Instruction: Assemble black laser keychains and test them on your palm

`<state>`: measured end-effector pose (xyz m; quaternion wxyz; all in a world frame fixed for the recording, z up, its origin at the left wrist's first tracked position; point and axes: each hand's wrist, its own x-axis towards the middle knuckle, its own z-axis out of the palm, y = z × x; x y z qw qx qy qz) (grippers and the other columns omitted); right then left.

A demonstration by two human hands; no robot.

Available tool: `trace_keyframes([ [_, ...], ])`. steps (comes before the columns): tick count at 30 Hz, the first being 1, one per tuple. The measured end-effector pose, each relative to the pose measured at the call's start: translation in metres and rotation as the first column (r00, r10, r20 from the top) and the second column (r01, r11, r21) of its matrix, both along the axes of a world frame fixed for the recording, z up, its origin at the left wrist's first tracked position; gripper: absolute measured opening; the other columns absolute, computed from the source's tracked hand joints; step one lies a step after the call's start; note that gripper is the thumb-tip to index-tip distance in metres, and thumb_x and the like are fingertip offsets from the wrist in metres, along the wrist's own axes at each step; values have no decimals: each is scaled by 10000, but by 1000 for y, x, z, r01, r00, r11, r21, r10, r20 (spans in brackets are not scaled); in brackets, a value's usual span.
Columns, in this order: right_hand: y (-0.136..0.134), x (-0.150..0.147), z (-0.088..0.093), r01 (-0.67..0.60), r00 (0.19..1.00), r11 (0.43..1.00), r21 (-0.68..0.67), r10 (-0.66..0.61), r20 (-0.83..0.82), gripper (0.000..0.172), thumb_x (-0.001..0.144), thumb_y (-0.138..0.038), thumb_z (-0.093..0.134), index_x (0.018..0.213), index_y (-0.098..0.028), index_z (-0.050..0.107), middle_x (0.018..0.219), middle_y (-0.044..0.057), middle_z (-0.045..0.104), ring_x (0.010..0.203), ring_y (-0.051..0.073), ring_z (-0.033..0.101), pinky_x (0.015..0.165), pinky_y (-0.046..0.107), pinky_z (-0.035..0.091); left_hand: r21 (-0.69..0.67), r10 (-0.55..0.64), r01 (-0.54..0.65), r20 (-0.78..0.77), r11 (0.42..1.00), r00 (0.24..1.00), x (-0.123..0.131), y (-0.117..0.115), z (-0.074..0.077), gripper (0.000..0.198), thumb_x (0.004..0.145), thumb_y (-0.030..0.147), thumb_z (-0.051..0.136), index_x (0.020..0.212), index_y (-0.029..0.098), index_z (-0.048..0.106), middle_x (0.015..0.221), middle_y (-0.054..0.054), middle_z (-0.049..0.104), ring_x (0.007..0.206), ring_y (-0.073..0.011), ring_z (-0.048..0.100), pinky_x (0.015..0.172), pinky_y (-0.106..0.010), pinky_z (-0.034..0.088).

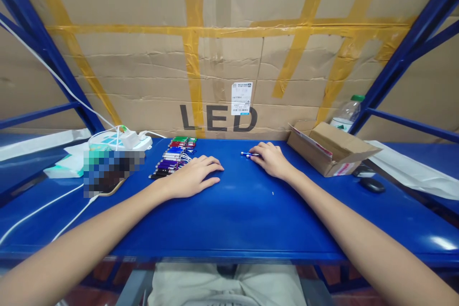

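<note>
My left hand rests palm down on the blue tabletop with its fingers stretched out and holds nothing. Beside its back lies a row of slim metallic pen-like sticks in green, red, blue, silver, purple and black, with small clips or rings at their right ends. To the right, my right hand is closed over a slim blue and silver stick lying near the table surface. Its left end pokes out past my fingertips; the rest is hidden under them.
On the right stand an open cardboard box, a clear bottle with a green cap and a black computer mouse. At left are a white power strip, a partly blurred phone and white cables. A taped cardboard wall closes the back.
</note>
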<state>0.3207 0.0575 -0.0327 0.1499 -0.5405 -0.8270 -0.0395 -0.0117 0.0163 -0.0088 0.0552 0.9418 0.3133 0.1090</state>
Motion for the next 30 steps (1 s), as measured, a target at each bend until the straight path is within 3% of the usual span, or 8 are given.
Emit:
trace_keyframes([
  [6, -26, -32, 5, -226, 973, 974, -30, 224, -62, 321, 1120, -446, 506, 1284, -268, 718, 1219, 118, 713, 1122, 313, 603, 922, 450, 455, 28, -10, 10, 0, 1000, 1000, -2, 0, -3, 431, 1140, 488, 455, 1460, 257, 626, 1517, -93, 601, 1333, -298, 578, 1155, -442, 423],
  [9, -35, -41, 6, -280, 958, 959, -50, 275, -85, 315, 1116, -470, 526, 1266, -273, 721, 1188, 109, 712, 1100, 304, 597, 924, 448, 454, 34, -5, 5, -12, 999, 1000, -1, 0, -3, 442, 1141, 493, 451, 1465, 248, 625, 1516, -96, 602, 1331, -299, 577, 1158, -440, 421],
  [30, -37, -33, 6, -252, 938, 965, -66, 227, -261, 191, 1045, -439, 642, 1111, -260, 644, 1178, 82, 751, 1075, 298, 607, 926, 432, 466, 29, -32, 31, 29, 999, 999, -3, 0, -4, 447, 1139, 509, 440, 1445, 259, 649, 1485, -102, 618, 1301, -297, 588, 1142, -451, 444],
])
